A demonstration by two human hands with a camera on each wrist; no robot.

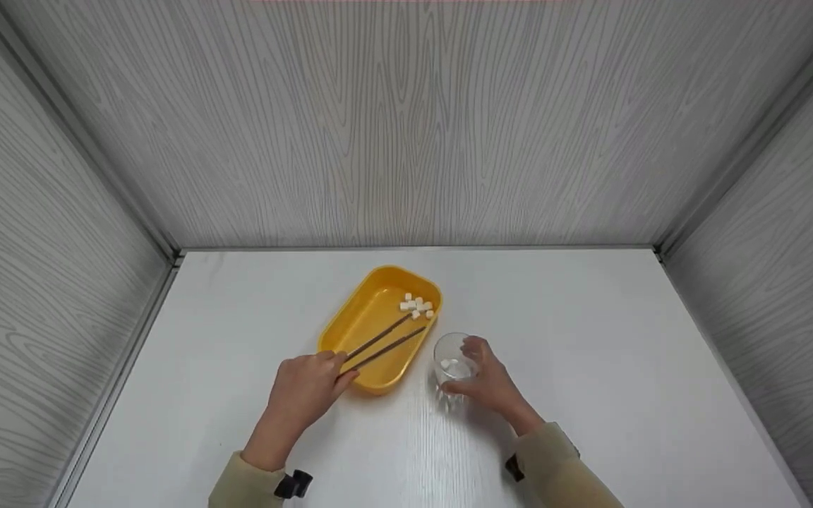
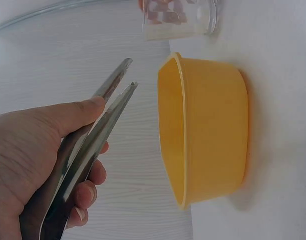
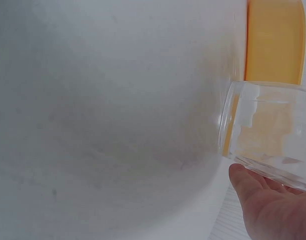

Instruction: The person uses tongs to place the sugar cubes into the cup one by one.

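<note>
My left hand (image 1: 305,386) grips metal tongs (image 2: 95,135), thumb on one arm and fingers on the other. The serrated tips stand apart with nothing between them. In the head view the tongs reach over a yellow tray (image 1: 358,321), their ends close to several small white cubes (image 1: 413,306) gathered at its far right corner. My right hand (image 1: 485,377) holds a clear glass (image 1: 449,351), its thumb on the near side and its fingers on the far right side. The glass stands upright on the table, right of the tray, with white cubes at its bottom.
The white table (image 1: 576,339) is bounded by grey wood-grain panels (image 1: 406,127) at the back and both sides. The tray's raised wall (image 2: 215,130) stands between the left hand and the glass. Dark straps (image 1: 293,485) show at both sleeve cuffs.
</note>
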